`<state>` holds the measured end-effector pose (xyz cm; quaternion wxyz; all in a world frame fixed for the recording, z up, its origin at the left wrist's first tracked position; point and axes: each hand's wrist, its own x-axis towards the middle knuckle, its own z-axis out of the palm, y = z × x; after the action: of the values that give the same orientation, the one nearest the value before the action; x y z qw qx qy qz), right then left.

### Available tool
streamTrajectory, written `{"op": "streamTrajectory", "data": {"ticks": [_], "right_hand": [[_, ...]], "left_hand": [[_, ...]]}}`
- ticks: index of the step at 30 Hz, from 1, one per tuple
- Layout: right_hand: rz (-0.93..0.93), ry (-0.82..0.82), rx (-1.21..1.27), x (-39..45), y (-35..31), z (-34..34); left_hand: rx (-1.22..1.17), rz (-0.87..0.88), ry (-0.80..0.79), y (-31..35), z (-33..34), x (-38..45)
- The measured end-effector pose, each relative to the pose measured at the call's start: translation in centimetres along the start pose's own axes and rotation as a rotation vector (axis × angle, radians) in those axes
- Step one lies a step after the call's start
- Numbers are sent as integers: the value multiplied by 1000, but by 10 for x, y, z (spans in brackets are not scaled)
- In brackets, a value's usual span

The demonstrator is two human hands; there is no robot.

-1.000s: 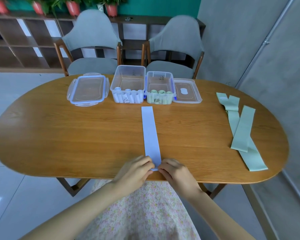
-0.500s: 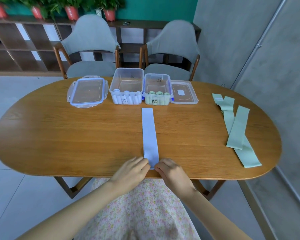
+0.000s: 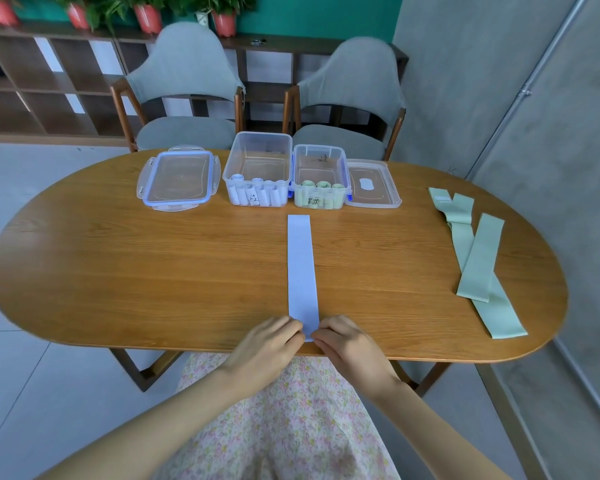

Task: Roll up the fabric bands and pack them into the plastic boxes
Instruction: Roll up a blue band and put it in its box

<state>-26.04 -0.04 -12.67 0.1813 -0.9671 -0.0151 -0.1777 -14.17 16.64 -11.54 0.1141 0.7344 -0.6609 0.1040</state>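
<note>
From the head camera, a pale lilac fabric band (image 3: 302,268) lies flat and straight on the oval wooden table (image 3: 118,265), running from just before the boxes to the near edge. The left hand (image 3: 267,351) and the right hand (image 3: 350,348) sit close together at its near end, fingers curled and pinching the two corners of that end.

At the far side stand two open clear plastic boxes, touching. The left box (image 3: 257,168) holds white rolled bands standing along its front wall and carries a handwritten label, too small to read. The right box (image 3: 321,174), with blue clips, holds green rolls and also bears dark handwriting on its front, illegible here. A blue-rimmed lid (image 3: 179,178) lies left of the boxes; a clear lid (image 3: 373,183) with a white oval sticker lies just right of them.

Well to the right, green bands (image 3: 478,261) lie unrolled and crossed over one another
</note>
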Motion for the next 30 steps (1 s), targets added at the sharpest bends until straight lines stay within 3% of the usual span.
{"op": "streamTrajectory", "data": {"ticks": [12, 21, 26, 30], "right_hand": [[-11, -76, -39, 4, -1, -1], [341, -235, 122, 30, -4, -16], [308, -130, 140, 31, -6, -13], [141, -121, 59, 24, -6, -8]], "left_hand": [[9, -7, -49, 4, -3, 3], [-193, -423, -230, 7, -15, 28], [-203, -332, -88, 9, -8, 28], [-107, -276, -111, 14, -13, 27]]}}
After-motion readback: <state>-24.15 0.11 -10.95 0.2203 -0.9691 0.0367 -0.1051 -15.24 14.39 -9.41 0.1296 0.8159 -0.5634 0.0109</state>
